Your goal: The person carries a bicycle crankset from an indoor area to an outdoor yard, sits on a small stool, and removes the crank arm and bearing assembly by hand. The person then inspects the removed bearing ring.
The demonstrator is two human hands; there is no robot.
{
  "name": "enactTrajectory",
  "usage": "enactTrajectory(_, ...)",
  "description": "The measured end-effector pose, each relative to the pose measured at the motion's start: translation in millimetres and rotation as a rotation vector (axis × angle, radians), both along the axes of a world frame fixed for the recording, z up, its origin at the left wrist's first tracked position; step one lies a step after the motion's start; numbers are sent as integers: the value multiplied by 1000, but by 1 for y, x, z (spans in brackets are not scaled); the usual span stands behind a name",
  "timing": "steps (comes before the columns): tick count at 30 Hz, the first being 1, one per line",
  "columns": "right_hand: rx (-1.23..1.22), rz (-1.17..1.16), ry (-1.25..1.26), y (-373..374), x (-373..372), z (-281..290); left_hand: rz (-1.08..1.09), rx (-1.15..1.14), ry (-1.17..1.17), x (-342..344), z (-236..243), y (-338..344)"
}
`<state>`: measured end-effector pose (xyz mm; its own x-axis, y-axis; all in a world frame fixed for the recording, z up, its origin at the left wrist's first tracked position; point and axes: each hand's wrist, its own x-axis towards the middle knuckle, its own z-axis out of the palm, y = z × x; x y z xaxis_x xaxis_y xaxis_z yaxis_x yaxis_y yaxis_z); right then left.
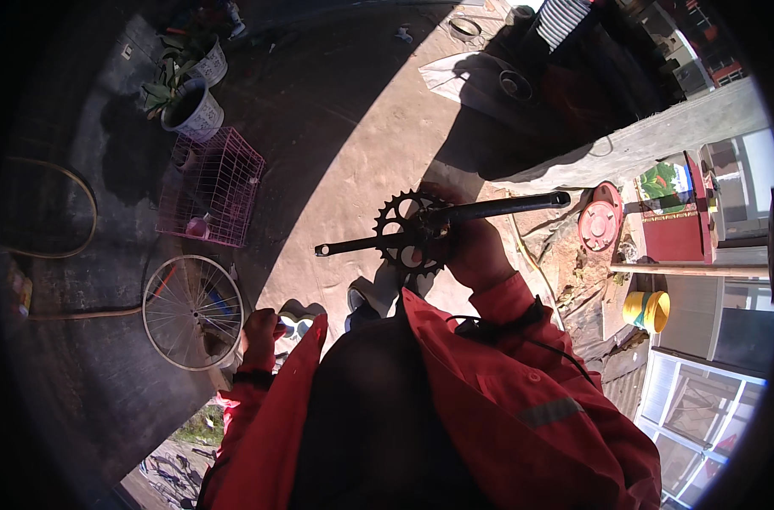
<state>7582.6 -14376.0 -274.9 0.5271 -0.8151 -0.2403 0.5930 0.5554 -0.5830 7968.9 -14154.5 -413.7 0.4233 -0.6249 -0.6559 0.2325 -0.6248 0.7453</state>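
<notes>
In front of my body, my right hand [480, 252] grips a black bicycle crankset [417, 229] by its middle. Its toothed chainring faces up, partly covering the fingers. One crank arm [515, 206] reaches to the right and the other [349, 246] to the left, both with bare ends. Low on the left, my left hand [261, 333] is closed, with its fingers curled in. What it holds, if anything, is hidden. Just left of that hand is a spoked bicycle wheel [147, 319] without a tyre; I cannot tell whether they touch.
A pink wire basket [255, 183] and potted plants [196, 115] stand at the far left. A bicycle tyre [93, 208] lies at the left edge. To the right are a red round lid [601, 225], a yellow bucket [657, 312] and a concrete ledge [651, 140].
</notes>
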Motion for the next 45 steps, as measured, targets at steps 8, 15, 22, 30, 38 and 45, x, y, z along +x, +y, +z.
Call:
enactTrajectory(8,-486,-253,867,68,-106,-28,-349,-12,-102,-19,-4,-74)
enactTrajectory(15,-182,-667,721,163,-189,-34,-777,39,-171,-119,5,-165)
enactTrajectory(22,199,-1381,63,311,-188,-26,-1481,30,-359,-241,-19,-245)
enactTrajectory(30,232,-2005,-33,487,-128,-51,-1831,-47,-267,-436,-11,-222)
enactTrajectory(38,195,-2530,-82,645,-92,-58,-2385,-223,-195,-600,-30,-57)
enactTrajectory(45,356,-2874,-29,745,-78,-84,-2729,-359,-269,-698,-52,59)
